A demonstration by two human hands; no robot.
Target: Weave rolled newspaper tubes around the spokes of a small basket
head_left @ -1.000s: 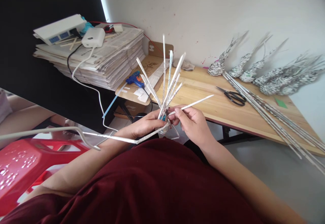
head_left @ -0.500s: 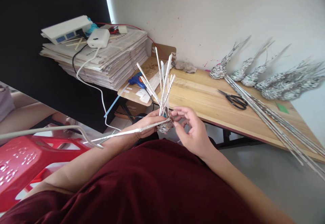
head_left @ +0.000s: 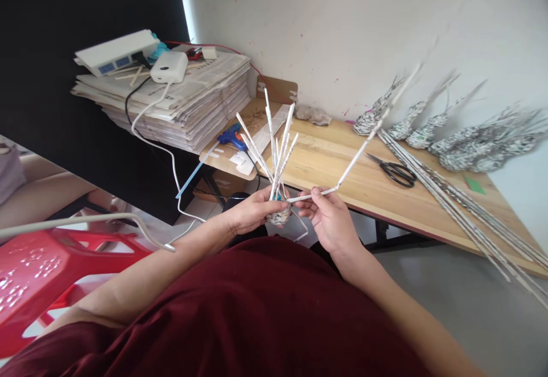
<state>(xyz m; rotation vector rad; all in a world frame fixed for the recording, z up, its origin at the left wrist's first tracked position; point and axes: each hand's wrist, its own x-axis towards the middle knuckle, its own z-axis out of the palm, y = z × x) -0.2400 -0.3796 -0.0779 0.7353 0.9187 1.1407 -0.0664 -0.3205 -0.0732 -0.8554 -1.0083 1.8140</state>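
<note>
A small basket woven from rolled newspaper is held above my lap, its bare paper stakes fanning upward. My left hand is closed around its left side. Something teal shows inside the rim. In a pinch between thumb and fingers, my right hand holds a long rolled-paper strand that runs from the basket's rim out to the upper right, bent just past my fingers. Another thin strand end hangs below, between the basket and my right hand.
On the wooden table lie black scissors, long paper rolls and several finished woven pieces along the wall. A blue glue gun rests beside stacked newspapers. A red stool stands left, near another person's legs.
The long strand, which lay across my left forearm, now extends to the upper right, gripped by my right hand. The basket stays in my left hand.
</note>
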